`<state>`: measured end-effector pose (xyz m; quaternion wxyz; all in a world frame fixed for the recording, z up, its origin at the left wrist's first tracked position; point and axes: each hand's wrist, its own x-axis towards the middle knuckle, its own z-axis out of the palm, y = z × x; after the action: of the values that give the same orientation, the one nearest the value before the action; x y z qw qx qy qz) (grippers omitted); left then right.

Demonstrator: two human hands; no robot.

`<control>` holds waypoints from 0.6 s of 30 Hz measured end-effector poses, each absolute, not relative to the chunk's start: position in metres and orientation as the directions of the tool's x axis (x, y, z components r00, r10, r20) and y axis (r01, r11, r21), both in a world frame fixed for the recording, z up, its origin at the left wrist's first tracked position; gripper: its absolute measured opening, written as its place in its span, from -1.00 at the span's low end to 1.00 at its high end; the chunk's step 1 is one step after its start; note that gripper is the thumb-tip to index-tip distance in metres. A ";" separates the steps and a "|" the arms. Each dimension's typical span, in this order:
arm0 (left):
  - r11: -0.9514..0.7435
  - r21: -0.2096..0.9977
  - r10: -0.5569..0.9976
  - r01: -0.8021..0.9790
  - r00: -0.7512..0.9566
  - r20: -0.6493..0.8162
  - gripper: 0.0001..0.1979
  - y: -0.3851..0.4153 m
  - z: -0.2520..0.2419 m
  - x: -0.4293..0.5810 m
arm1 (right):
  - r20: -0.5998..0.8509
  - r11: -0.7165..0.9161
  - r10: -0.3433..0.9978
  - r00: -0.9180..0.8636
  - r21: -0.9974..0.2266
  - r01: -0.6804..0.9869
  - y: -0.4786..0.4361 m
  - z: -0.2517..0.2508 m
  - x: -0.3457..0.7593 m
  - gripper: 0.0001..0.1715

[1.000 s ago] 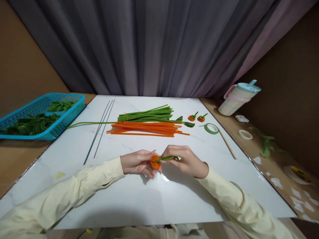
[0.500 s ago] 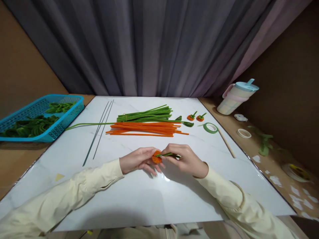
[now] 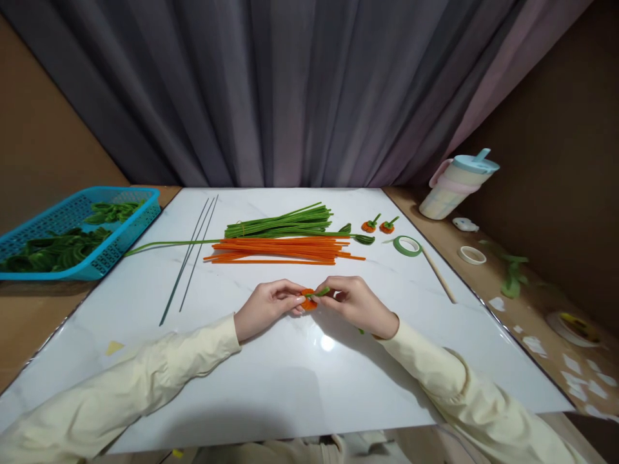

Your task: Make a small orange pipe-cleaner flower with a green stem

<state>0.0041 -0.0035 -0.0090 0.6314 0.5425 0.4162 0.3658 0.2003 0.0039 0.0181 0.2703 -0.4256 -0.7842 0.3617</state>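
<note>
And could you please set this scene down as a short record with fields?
Left-hand grip: pinches a small orange piece
Right-hand grip: pinches a green strip at that piece
Mid-table: green stems, with orange stems nearer the person
Right of the stems: two orange-and-green pieces, a roll of green tape, a pale stick
Left side: thin dark rods, a blue basket holding green pieces
Far right: a lidded cup
</note>
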 end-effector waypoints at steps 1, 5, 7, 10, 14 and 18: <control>0.138 0.990 0.918 -0.003 0.377 -0.127 -0.72 -0.004 -0.009 0.004 | 0.092 0.340 0.870 -0.485 -0.824 0.453 0.004 0.018 0.200 -0.81; 0.031 0.998 0.919 0.063 0.392 -0.054 -0.74 -0.006 -0.008 0.004 | -0.025 0.182 0.880 -0.475 -0.904 0.386 0.004 0.014 0.200 -0.73; -0.072 0.991 0.909 0.116 0.416 0.017 -0.75 -0.006 -0.008 0.003 | -0.070 0.133 0.878 -0.474 -0.916 0.380 0.003 0.012 0.199 -0.68; -0.197 0.956 0.894 0.217 0.440 0.085 -0.78 -0.004 -0.007 0.000 | -0.131 0.054 0.879 -0.459 -0.928 0.369 0.004 0.011 0.199 -0.63; -0.285 0.913 0.880 0.293 0.458 0.128 -0.79 0.003 -0.006 -0.006 | -0.151 -0.006 0.893 -0.425 -0.947 0.322 0.008 0.011 0.198 -0.64; -0.375 0.868 0.857 0.324 0.478 0.192 -0.79 0.008 -0.008 -0.009 | -0.101 0.007 0.909 -0.405 -0.966 0.257 0.010 0.011 0.198 -0.69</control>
<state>-0.0093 0.0078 -0.0077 0.4017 0.7600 0.3886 0.3317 0.1983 0.0104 0.0112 0.3024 -0.4539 -0.6419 0.5389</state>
